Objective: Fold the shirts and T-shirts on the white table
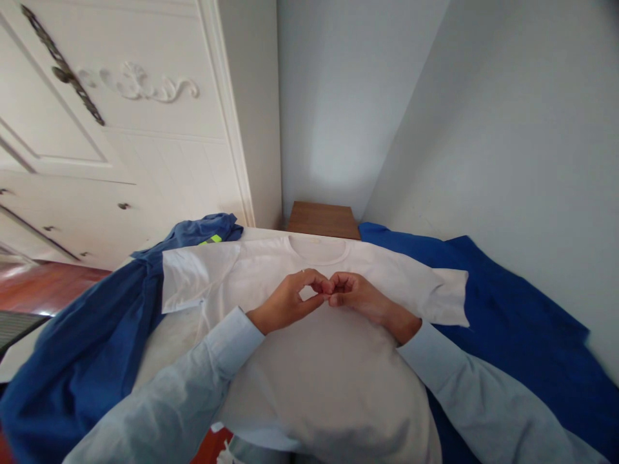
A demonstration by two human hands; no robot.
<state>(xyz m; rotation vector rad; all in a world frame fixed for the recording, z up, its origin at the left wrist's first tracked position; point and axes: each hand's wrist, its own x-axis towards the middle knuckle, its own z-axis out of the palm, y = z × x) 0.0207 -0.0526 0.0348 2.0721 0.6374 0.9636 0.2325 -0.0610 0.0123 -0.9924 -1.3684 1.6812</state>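
Note:
A white short-sleeved T-shirt (319, 361) lies spread out face up, its neckline away from me and its lower part hanging toward my body. Over its chest, my left hand (294, 298) is closed in a pinch, thumb and forefinger curved into a ring. My right hand (362, 299) is also closed, its thumb and fingers pressed together. The fingertips of both hands meet just below the neckline. Whatever is between them, if anything, is too small to make out.
A blue garment (97, 341) with a yellow-green patch lies on the left, and blue cloth (522, 322) spreads along the right wall. Behind the shirt stands a brown wooden box-like piece (324, 219). A white wardrobe (174, 148) rises at the left.

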